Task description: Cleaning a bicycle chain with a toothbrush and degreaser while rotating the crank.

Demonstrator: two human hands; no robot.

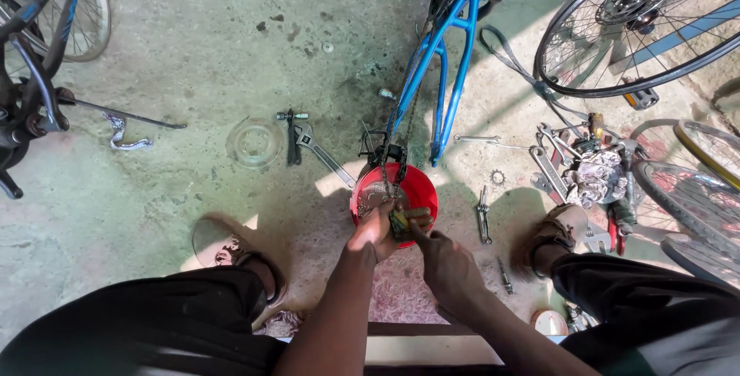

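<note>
A person seated low over a concrete floor (193,52) works a bicycle chain (397,145) above a small red bowl (420,187), both hands meeting at the bowl's near rim. The left hand (375,231) is closed on the chain and a dark, yellowish brush or rag (399,222), too small to make out; the right hand (443,260) pinches the same bundle from the other side. The chain runs up from the bowl to a blue bicycle frame (447,60) standing just behind it. An adjustable wrench (324,152) and a clear plastic disc (254,142) lie to the left, a heap of spanners (551,164) beside a wheel (640,25) to the right.
</note>
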